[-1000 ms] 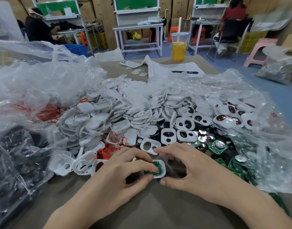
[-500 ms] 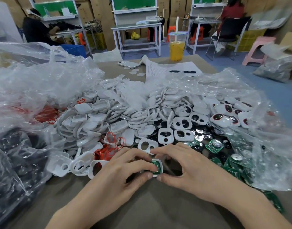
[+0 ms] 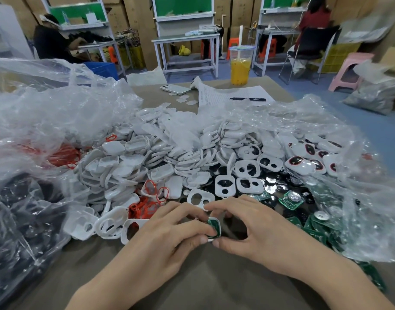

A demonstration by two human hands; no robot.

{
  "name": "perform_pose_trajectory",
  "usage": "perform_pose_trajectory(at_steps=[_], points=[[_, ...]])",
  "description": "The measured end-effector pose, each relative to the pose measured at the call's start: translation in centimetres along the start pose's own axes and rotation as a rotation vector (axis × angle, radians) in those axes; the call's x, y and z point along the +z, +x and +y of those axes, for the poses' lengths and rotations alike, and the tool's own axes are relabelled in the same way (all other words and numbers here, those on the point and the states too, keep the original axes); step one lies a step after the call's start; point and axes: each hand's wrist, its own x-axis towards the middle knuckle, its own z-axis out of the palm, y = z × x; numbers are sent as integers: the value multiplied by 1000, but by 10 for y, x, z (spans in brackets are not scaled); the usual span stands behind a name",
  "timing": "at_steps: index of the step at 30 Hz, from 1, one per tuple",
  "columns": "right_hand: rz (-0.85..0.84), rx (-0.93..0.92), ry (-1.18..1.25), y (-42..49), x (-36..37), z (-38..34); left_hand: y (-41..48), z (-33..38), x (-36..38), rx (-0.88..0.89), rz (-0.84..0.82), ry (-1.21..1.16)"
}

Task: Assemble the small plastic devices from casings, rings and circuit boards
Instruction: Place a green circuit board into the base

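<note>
Grey-brown table (image 3: 203,285), wearer's view looking down.

Crumpled clear plastic bag (image 3: 46,113) on the left side. A second clear bag (image 3: 360,198) on the right, partly over finished white units with dark red-rimmed windows (image 3: 300,164).

Centre: a large heap of white casing shells (image 3: 134,162). Along its near edge lie flat white face plates with two cut-outs (image 3: 248,168).

Left hand (image 3: 167,240) and right hand (image 3: 259,231) meet just in front of the heap, low over the table. Fingers of both are curled. Left thumb and fingertips clamp the left side of one small white casing (image 3: 217,221). Right index tip is on its far edge, right thumb tip at its near edge.

Loose green circuit boards (image 3: 291,199) lie right of the hands. Red rings (image 3: 143,209) lie in a tangle just left of the left hand.

A green circuit board (image 3: 213,228) sits inside the held casing. How deep it sits cannot be told.
</note>
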Motion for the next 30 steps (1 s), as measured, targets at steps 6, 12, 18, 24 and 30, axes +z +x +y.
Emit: perform_pose_trajectory(at_steps=[6,12,18,24,30], points=[[10,15,46,-1,1,1,0,3,0,24,-3,57],[-3,46,83,-2,0,2,-1,7,-1,30,2,77],[-9,70,107,-3,0,4,-4,2,-10,-54,102,15],[-14,-33,14,-2,0,5,-5,-4,-19,-138,158,18],[-11,-73,13,-1,2,7,-6,7,-16,-107,58,5]])
